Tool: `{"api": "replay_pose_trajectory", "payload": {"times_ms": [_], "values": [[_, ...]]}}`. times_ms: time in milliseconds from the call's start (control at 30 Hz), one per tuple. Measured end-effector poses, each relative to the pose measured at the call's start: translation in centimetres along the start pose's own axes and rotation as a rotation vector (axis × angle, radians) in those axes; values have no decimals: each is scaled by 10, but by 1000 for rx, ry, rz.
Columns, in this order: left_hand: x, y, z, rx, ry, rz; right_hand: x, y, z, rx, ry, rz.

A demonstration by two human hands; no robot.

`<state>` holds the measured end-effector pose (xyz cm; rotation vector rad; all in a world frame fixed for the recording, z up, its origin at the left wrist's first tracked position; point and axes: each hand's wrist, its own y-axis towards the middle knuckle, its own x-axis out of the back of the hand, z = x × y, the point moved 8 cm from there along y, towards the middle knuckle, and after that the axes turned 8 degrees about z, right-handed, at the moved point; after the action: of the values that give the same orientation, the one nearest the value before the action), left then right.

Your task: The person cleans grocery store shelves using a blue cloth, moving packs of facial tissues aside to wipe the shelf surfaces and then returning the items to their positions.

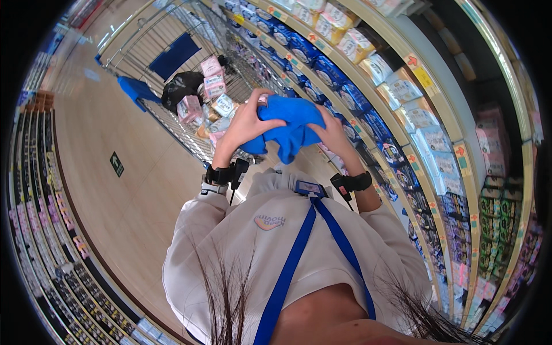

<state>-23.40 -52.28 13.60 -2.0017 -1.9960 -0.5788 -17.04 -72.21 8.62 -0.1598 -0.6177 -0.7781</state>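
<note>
Both of my hands hold a bunched blue cloth (pixel 293 118) in front of my chest. My left hand (pixel 250 125) grips its left side, thumb on top and fingers curled behind. On the right side, my right hand (pixel 332 131) pinches it the same way. A bit of pink packaging (pixel 263 99) shows behind the cloth by my left fingers; whether I hold it too is unclear. Just beyond my left hand is a metal shopping cart (pixel 166 125), with pink packs (pixel 214 85), a white-and-gold pack (pixel 224 105) and a black plastic bag (pixel 183 90) in it.
Store shelving with blue packs (pixel 330 71), white packs (pixel 403 86) and green packs (pixel 496 228) curves along my right. Another shelf (pixel 39 181) of small goods lines the left. Tiled floor (pixel 129 142) with an arrow sign (pixel 115 164) lies between. A blue lanyard (pixel 297 241) hangs on my chest.
</note>
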Motion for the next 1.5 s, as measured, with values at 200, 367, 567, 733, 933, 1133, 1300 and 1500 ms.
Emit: {"api": "replay_pose_trajectory", "payload": {"times_ms": [200,367,567,733,933,1133,1300,1500], "values": [[-18,16,24,50,279,-49,109,-66,-33,-95,153,-598],[-63,34,21,-72,453,36,146,-102,-2,-92,463,-887],[-186,28,-31,-358,-270,885,138,-97,24,-134,756,-898],[-223,37,-14,15,-440,833,164,-112,36,-94,834,-805],[-189,58,-60,192,-1132,502,175,-169,-32,-366,338,-825],[-198,57,-34,233,-1484,550,191,-198,-22,-382,88,-1001],[-214,48,-66,317,-1070,679,137,-158,-2,-61,221,-377],[-170,84,-60,204,-856,563,117,-172,-50,-444,-241,-42]]}}
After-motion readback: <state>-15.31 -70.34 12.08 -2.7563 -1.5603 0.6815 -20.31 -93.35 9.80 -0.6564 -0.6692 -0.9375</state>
